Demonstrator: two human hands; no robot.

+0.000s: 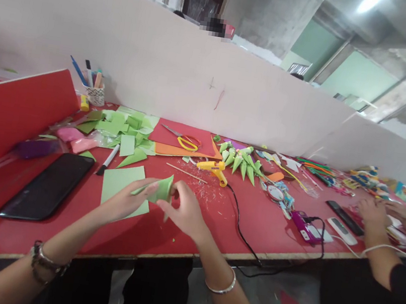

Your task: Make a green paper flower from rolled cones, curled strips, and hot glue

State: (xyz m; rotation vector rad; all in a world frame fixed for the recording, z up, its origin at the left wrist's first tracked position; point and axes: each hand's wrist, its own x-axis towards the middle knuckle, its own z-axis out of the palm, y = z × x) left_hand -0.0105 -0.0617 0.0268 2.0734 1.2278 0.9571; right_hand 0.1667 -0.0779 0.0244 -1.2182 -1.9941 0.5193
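Note:
A folded or rolled piece of light green paper is held above the red table. My left hand pinches its left side, fingers closed on it. My right hand is at its right end, thumb and forefinger curled close to a thin pale stick-like piece under the paper; what the fingertips grip is partly hidden. Below my left hand lies a flat light green sheet. A yellow glue gun rests on the table beyond my right hand, close to a thin wooden stick.
Green paper pieces, scissors, a marker and a pen cup lie beyond. A black tray-like object is at left. Green paper cones, a purple power strip and another person's hands are at right.

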